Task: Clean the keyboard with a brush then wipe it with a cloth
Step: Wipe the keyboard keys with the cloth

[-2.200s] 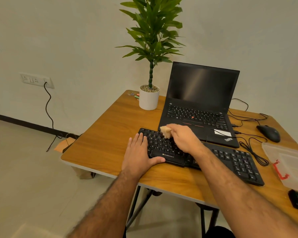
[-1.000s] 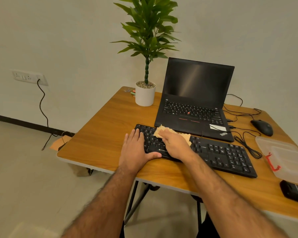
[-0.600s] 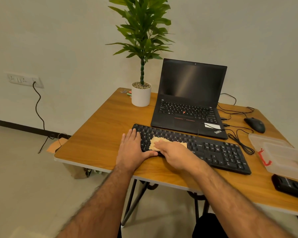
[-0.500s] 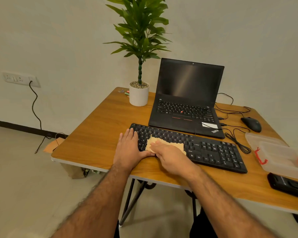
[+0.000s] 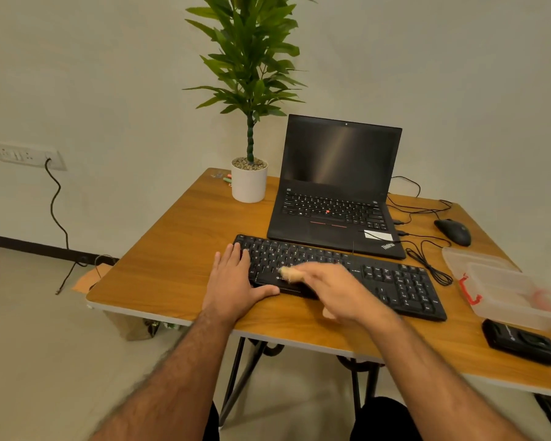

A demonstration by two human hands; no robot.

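Note:
A black keyboard [image 5: 392,281] lies across the front of the wooden table [image 5: 178,249]. My left hand [image 5: 236,283] rests flat over its left end, fingers straight and thumb along the front edge. My right hand [image 5: 334,291] is blurred with motion over the keyboard's middle front. It holds a small tan cloth [image 5: 289,274], of which only a bit shows past the fingertips. No brush is in view.
A black laptop [image 5: 337,189] stands open just behind the keyboard, with a potted plant [image 5: 249,183] to its left. At the right are a mouse [image 5: 454,231], loose cables [image 5: 427,259], a clear plastic box [image 5: 503,288] and a black device [image 5: 522,345].
My right hand has slid the cloth from the back of the keyboard towards its front edge and now sweeps rightwards, with the cloth bunched under it. My left hand has stayed on the left end.

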